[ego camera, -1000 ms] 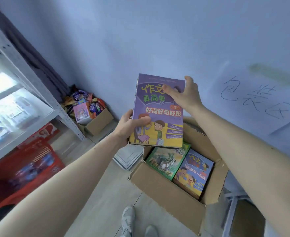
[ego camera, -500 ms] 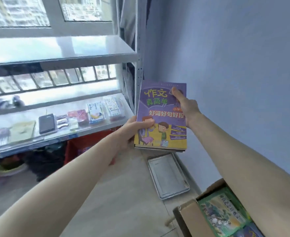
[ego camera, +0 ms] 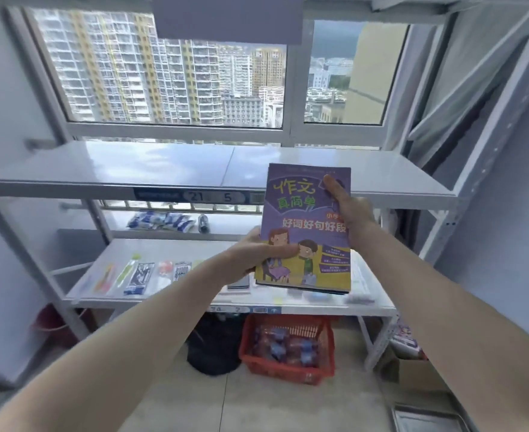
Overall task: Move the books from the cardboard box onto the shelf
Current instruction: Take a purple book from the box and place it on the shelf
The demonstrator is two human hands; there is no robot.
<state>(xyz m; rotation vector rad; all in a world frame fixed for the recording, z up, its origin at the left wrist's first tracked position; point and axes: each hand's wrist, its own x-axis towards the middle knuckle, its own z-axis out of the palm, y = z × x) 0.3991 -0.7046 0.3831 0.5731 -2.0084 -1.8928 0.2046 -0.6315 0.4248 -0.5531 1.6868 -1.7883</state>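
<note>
I hold a stack of purple and yellow books (ego camera: 300, 226) in both hands, in front of a white metal shelf unit. My left hand (ego camera: 250, 257) grips the lower left edge with the thumb on the cover. My right hand (ego camera: 350, 210) holds the right side, thumb across the upper cover. The books hang in the air between the bare upper shelf (ego camera: 163, 166) and the lower shelf (ego camera: 194, 294). The cardboard box the books came from is out of view.
Small packaged items (ego camera: 138, 275) lie in a row on the lower shelf. Under it stand a red basket (ego camera: 285, 347) and a dark bag (ego camera: 210, 350). A small cardboard box (ego camera: 413, 369) sits at the right, a grey tray (ego camera: 428, 419) on the floor. A window is behind.
The view has swung left from the box and wall to face the shelf unit. Both hands have carried the books along, now held in front of the shelves.
</note>
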